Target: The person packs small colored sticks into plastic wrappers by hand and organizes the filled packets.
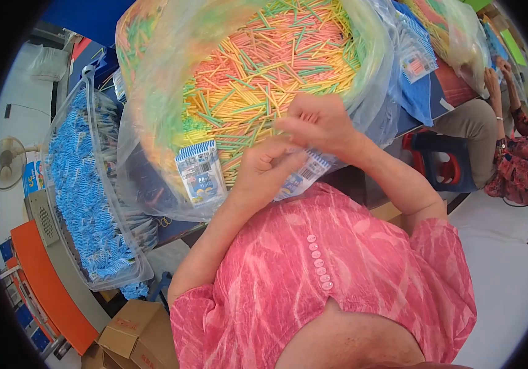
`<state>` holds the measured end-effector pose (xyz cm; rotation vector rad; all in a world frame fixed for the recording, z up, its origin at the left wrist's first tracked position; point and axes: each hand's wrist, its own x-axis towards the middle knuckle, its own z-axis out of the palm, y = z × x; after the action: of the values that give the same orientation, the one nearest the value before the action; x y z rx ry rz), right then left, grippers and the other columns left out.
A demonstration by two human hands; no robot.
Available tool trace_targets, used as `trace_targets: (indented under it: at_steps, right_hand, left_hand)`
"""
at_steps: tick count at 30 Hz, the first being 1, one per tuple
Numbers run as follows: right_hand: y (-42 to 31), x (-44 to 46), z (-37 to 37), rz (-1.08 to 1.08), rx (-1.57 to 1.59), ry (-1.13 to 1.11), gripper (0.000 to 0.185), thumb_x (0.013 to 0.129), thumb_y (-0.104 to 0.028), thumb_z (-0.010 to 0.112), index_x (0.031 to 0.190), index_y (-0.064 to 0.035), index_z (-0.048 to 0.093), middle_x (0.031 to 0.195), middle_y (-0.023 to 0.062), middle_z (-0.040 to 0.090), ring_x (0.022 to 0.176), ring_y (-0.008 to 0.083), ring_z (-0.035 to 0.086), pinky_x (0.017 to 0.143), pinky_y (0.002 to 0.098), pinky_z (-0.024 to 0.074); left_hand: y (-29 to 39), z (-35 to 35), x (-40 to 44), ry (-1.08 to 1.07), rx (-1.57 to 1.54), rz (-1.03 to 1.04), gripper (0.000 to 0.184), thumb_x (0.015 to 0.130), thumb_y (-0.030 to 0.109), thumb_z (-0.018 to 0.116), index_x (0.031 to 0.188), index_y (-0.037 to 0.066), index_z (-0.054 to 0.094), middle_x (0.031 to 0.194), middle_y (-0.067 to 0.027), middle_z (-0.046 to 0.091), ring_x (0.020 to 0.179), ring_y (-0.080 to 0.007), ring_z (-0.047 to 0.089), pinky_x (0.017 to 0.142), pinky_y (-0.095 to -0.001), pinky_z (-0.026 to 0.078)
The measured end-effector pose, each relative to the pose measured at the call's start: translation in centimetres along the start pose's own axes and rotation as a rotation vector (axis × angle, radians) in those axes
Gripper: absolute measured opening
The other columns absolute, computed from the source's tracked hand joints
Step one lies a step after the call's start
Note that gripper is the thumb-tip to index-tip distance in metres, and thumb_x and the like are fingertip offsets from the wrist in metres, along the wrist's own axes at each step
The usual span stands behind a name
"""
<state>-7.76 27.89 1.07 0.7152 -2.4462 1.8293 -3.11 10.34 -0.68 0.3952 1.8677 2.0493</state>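
A large clear plastic bag (378, 55) lies wide open, full of thin pink, yellow and green sticks (264, 67). At its near edge my left hand (267, 169) is closed beside a small blue-and-white packet (304, 175), which hangs under the fingers. My right hand (319, 123) is closed just above and to the right, slightly blurred, with pinkish sticks showing at its fingers. A second blue-and-white packet (201, 174) rests on the bag's edge, left of my left hand.
A clear bin (98, 283) of blue-and-white packets stands at the left. More packets (416, 61) lie right of the bag. At the right, another person (519, 160) sits near a blue-and-red stool (439, 163). Cardboard boxes (138, 335) are at lower left.
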Motion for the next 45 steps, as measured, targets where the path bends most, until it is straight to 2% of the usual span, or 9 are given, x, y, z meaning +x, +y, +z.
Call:
trace_targets:
  at_steps: [6,15,17,27,29,33,35,39,45]
  right_hand:
    - [1.4,-1.1,-1.6,0.314,0.199,0.064,0.021,0.089,-0.010,0.065,0.072,-0.0013,0.056,0.059,0.0019,0.059,0.051,0.0105,0.063,0.041,0.0232,0.0492]
    - [-0.9,-1.4,-2.7,0.557,0.488,-0.485,0.022,0.083,-0.013,0.072,0.074,0.0013,0.058,0.061,0.0021,0.058,0.051,0.0116,0.063,0.042,0.0232,0.0476]
    - [-0.8,-1.1,-1.9,0.173,0.191,-0.441,0.020,0.084,-0.013,0.072,0.077,0.0012,0.060,0.063,0.0015,0.059,0.053,0.0084,0.061,0.046,0.0220,0.0456]
    - [0.9,-1.5,-1.9,0.374,0.107,-0.103,0.018,0.084,-0.012,0.071,0.075,-0.0011,0.060,0.064,-0.0004,0.062,0.053,0.0083,0.060,0.046,0.0271,0.0449]
    - [3.0,-2.1,-1.4,-0.115,-0.440,-0.075,0.019,0.086,-0.012,0.069,0.073,-0.0019,0.059,0.062,-0.0003,0.059,0.053,0.0094,0.062,0.045,0.0282,0.0461]
    - [2.5,-1.2,-1.4,-0.303,-0.772,-0.114,0.023,0.088,-0.014,0.067,0.071,-0.0024,0.056,0.060,-0.0010,0.055,0.055,0.0090,0.062,0.047,0.0304,0.0460]
    - [0.1,-0.1,-2.6,0.301,0.008,0.045,0.029,0.089,-0.019,0.066,0.067,-0.0034,0.054,0.061,-0.0028,0.052,0.056,0.0058,0.055,0.048,0.0294,0.0410]
    - [-4.5,2.3,-2.3,0.277,0.176,0.008,0.040,0.091,-0.026,0.064,0.060,-0.0056,0.048,0.060,-0.0064,0.042,0.056,0.0011,0.036,0.048,0.0218,0.0274]
    - [-2.9,3.0,-1.2,0.219,0.084,-0.077,0.044,0.092,-0.027,0.063,0.058,-0.0056,0.044,0.056,-0.0073,0.033,0.056,0.0015,0.032,0.046,0.0264,0.0245]
  left_hand:
    - [0.5,-1.6,-3.5,-0.103,-0.085,-0.409,0.020,0.098,0.013,0.054,0.107,-0.001,0.063,0.093,-0.0023,0.067,0.080,-0.0049,0.060,0.071,-0.0210,0.049]
    - [2.0,-1.8,-1.5,0.105,0.101,-0.096,0.013,0.095,0.009,0.059,0.099,-0.002,0.065,0.088,-0.0007,0.068,0.078,-0.0031,0.057,0.067,-0.0194,0.047]
    - [2.7,-1.2,-1.0,0.125,-0.045,-0.123,0.013,0.095,0.009,0.059,0.098,-0.002,0.065,0.087,-0.0004,0.068,0.077,-0.0031,0.057,0.067,-0.0196,0.047]
    - [0.8,-2.3,-0.5,0.321,-0.112,-0.038,0.008,0.089,0.006,0.067,0.092,-0.001,0.069,0.083,0.0005,0.068,0.074,-0.0031,0.056,0.065,-0.0194,0.046]
    - [0.5,-2.9,-0.7,0.287,-0.060,-0.051,0.008,0.087,0.005,0.068,0.093,-0.001,0.069,0.083,0.0002,0.068,0.074,-0.0034,0.057,0.065,-0.0194,0.046]
    - [1.2,-3.2,-0.6,0.181,-0.074,-0.088,0.012,0.086,0.003,0.069,0.096,-0.001,0.071,0.086,-0.0015,0.070,0.077,-0.0050,0.060,0.068,-0.0204,0.048]
    - [1.5,-3.3,-0.5,0.146,-0.072,-0.100,0.013,0.085,0.003,0.069,0.097,-0.001,0.072,0.086,-0.0021,0.070,0.078,-0.0058,0.061,0.069,-0.0210,0.048]
    - [1.2,-3.4,0.0,0.044,0.014,-0.113,0.012,0.085,0.003,0.069,0.096,-0.001,0.072,0.088,-0.0038,0.070,0.080,-0.0077,0.062,0.073,-0.0225,0.049]
    - [1.3,-2.8,0.3,-0.022,-0.047,-0.077,0.012,0.085,0.004,0.069,0.094,-0.002,0.072,0.088,-0.0038,0.070,0.079,-0.0076,0.062,0.071,-0.0221,0.049]
